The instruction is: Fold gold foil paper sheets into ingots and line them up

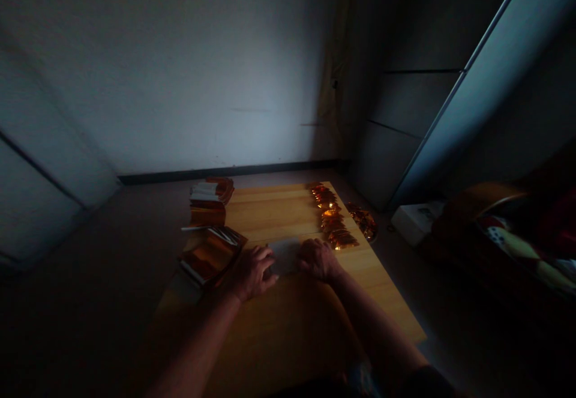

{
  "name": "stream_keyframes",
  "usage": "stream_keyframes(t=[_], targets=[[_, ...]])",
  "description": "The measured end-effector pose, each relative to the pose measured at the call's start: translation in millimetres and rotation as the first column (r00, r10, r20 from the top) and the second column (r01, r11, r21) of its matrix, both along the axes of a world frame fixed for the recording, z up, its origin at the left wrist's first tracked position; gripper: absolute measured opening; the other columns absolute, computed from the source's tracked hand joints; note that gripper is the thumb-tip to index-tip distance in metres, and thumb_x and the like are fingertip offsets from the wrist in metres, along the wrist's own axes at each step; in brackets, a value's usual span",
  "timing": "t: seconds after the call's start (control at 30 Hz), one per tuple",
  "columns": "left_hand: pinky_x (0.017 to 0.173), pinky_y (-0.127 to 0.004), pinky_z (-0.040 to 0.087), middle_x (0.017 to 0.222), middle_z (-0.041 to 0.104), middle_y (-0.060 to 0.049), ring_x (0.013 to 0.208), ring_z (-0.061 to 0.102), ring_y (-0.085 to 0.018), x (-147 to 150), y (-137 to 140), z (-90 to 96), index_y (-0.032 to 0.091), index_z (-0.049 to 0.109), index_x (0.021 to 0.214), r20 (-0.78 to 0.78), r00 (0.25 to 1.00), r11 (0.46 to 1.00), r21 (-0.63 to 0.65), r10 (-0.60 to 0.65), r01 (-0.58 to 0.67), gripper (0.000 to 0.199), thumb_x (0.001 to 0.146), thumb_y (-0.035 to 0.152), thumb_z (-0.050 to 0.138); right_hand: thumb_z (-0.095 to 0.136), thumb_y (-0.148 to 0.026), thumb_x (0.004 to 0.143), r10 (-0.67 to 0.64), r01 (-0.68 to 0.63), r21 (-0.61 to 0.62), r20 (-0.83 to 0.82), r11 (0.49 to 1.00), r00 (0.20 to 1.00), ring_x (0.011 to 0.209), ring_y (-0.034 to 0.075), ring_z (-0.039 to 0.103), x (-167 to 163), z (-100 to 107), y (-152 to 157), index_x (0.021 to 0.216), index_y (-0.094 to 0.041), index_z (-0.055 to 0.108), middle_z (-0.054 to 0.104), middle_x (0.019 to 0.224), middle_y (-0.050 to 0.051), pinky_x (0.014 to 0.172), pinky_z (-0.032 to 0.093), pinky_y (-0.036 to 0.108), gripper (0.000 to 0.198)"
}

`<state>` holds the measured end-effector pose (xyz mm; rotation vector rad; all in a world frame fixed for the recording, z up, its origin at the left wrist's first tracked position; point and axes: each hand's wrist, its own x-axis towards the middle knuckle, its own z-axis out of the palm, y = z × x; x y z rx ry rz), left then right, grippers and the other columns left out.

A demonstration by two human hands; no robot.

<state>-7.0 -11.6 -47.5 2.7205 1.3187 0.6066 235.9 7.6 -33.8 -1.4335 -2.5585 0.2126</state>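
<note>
A pale, thin sheet (285, 255) lies on the wooden table between my two hands; dim light hides what it is made of. My left hand (252, 273) is curled at its left edge, with the thumb nearest me. My right hand (318, 259) has its fingers bent down over the right edge. Left of my left hand is a stack of copper-coloured foil sheets (213, 255) with white edges. Beyond my right hand runs a row of shiny, crinkled copper foil pieces (333, 221).
More foil sheets (207, 213) and a white-and-copper bundle (211, 190) sit along the left edge of the wooden table (265, 209). On the floor to the right are a heap of shiny foil (362, 222) and a white box (414, 221). A wall (225, 86) stands behind.
</note>
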Motion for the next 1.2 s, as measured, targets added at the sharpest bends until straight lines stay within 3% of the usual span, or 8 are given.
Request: stream_keyframes(t=[0.13,0.27,0.4,0.57,1.0,1.13,1.2], targets=[[0.082,-0.035,0.043,0.099,0.063,-0.005,0.093,0.054,-0.020,7,4,-3.1,0.023,0.069,0.089,0.030,0.997,0.997,0.021,0.073,-0.074,0.019,0.085,0.032,0.053,0.038,-0.039,0.095,-0.180,0.180,-0.020,0.009,0.983,0.984,0.093,0.019,0.054,-13,-2,5,0.091,-0.022,0.067,0.063,0.102,0.006,0.077,0.035,0.030,0.034],[0.077,-0.033,0.041,0.085,0.062,-0.005,0.088,0.054,-0.019,24,7,-11.3,0.020,0.066,0.072,0.024,0.970,0.969,0.037,0.243,-0.244,0.016,0.083,0.023,0.056,0.049,-0.031,0.089,-0.259,0.260,-0.021,0.034,0.965,0.965,0.096,0.021,0.054,-29,-10,10,0.088,-0.022,0.066,0.063,0.100,0.008,0.077,0.036,0.031,0.020],[0.075,-0.032,0.039,0.084,0.061,-0.005,0.086,0.053,-0.020,34,7,-16.6,0.020,0.064,0.071,0.035,0.940,0.940,0.042,0.338,-0.339,0.014,0.082,0.020,0.056,0.053,-0.028,0.084,-0.318,0.318,-0.016,-0.010,0.948,0.948,0.101,0.023,0.052,-37,-14,12,0.100,-0.022,0.062,0.060,0.108,0.009,0.079,0.038,0.032,0.019],[0.078,-0.033,0.040,0.092,0.062,-0.005,0.091,0.053,-0.021,34,7,-17.8,0.020,0.065,0.077,0.066,0.927,0.929,-0.014,0.370,-0.370,0.006,0.080,0.022,0.059,0.058,-0.027,0.076,-0.277,0.272,-0.070,-0.062,0.960,0.959,0.111,0.024,0.046,-38,-7,19,0.124,-0.025,0.050,0.054,0.124,0.007,0.084,0.037,0.034,0.049],[0.080,-0.032,0.042,0.093,0.061,-0.006,0.093,0.053,-0.020,32,7,-18.6,0.025,0.071,0.089,0.092,0.950,0.955,-0.036,0.298,-0.296,0.017,0.082,0.020,0.056,0.067,-0.033,0.070,-0.158,0.165,-0.145,0.056,0.976,0.986,0.109,0.028,0.046,-43,11,41,0.116,-0.028,0.061,0.055,0.114,0.009,0.086,0.038,0.042,0.047],[0.077,-0.033,0.041,0.089,0.061,-0.005,0.090,0.052,-0.021,34,6,-17.3,0.027,0.072,0.090,0.066,0.958,0.960,-0.021,0.279,-0.278,0.021,0.083,0.019,0.054,0.071,-0.029,0.066,-0.119,0.114,-0.129,-0.026,0.985,0.993,0.111,0.026,0.045,-36,6,44,0.123,-0.030,0.056,0.052,0.123,0.007,0.088,0.038,0.040,0.059],[0.077,-0.032,0.041,0.087,0.060,-0.006,0.088,0.051,-0.021,35,6,-17.6,0.026,0.072,0.087,0.060,0.959,0.961,-0.018,0.277,-0.276,0.021,0.083,0.018,0.053,0.071,-0.027,0.066,-0.092,0.085,-0.105,-0.068,0.991,0.993,0.112,0.024,0.045,-30,-1,43,0.120,-0.029,0.058,0.051,0.125,0.006,0.090,0.038,0.038,0.055]])
